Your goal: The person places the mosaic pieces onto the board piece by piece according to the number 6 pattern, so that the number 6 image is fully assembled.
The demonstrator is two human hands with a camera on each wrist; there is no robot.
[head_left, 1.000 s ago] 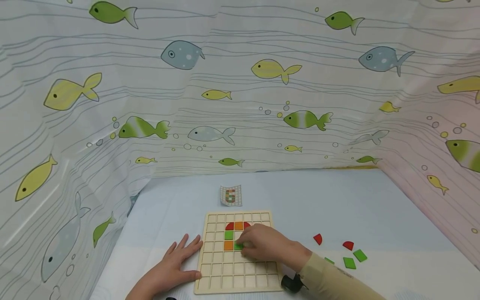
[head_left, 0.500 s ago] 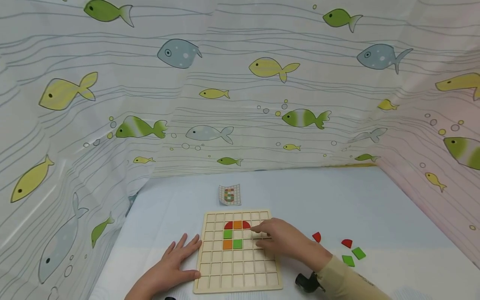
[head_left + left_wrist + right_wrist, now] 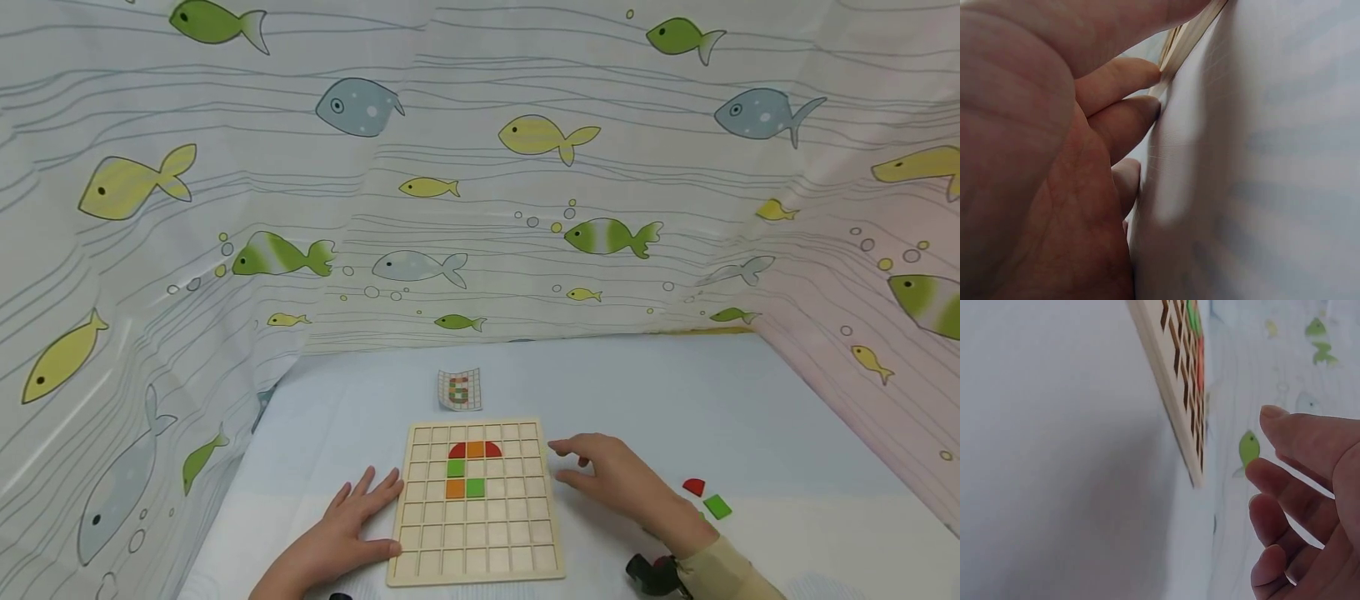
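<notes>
A wooden grid board (image 3: 476, 537) lies on the table with two red quarter pieces, an orange square (image 3: 476, 449) between them, and below these a green square (image 3: 456, 468), an orange square (image 3: 455, 488) and another green square (image 3: 476, 488). The left hand (image 3: 341, 533) lies spread, fingertips and thumb touching the board's left edge. Just right of the board, the right hand (image 3: 618, 475) hovers with fingers loosely bent and nothing between them. In the right wrist view, the right hand (image 3: 1304, 500) is beside the board (image 3: 1169, 400), apart from it.
Behind the board lies a small patterned card (image 3: 459, 390). A red quarter piece (image 3: 693, 486) and a green square (image 3: 717, 506) are right of the right hand; its arm partly hides other pieces. Fish-printed sheeting (image 3: 480, 217) surrounds the table at the back and sides.
The right hand has let go of the lower green square and moved right, off the board, uncovering the upper right red piece. The left hand stays in place.
</notes>
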